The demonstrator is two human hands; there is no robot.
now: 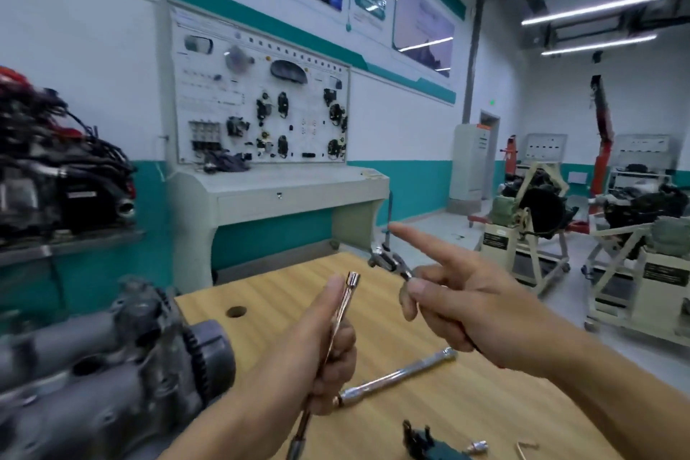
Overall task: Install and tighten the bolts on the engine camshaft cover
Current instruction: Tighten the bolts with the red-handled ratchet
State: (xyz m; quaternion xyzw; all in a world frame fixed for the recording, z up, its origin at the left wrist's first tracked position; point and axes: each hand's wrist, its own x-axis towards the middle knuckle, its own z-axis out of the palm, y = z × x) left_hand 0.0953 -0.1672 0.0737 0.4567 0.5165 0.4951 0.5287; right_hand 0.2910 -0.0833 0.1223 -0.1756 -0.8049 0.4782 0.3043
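My left hand [328, 351] grips a long chrome socket extension bar [345, 297], held upright with its socket end on top. To its right, my right hand [459, 306] holds a ratchet wrench [388, 261] by the handle, with the index finger stretched out toward the upper left. The ratchet head sticks out past the fingers over the table's far edge. A grey engine with its camshaft cover [89, 377] lies at the lower left on the wooden table [466, 407], its toothed sprocket facing the hands. No bolts are clearly visible.
A second chrome extension bar [399, 373] lies on the table beneath my hands. A dark green part [422, 444] and a small socket [478, 446] sit at the near edge. A training panel console stands behind, another engine at left, engine stands at right.
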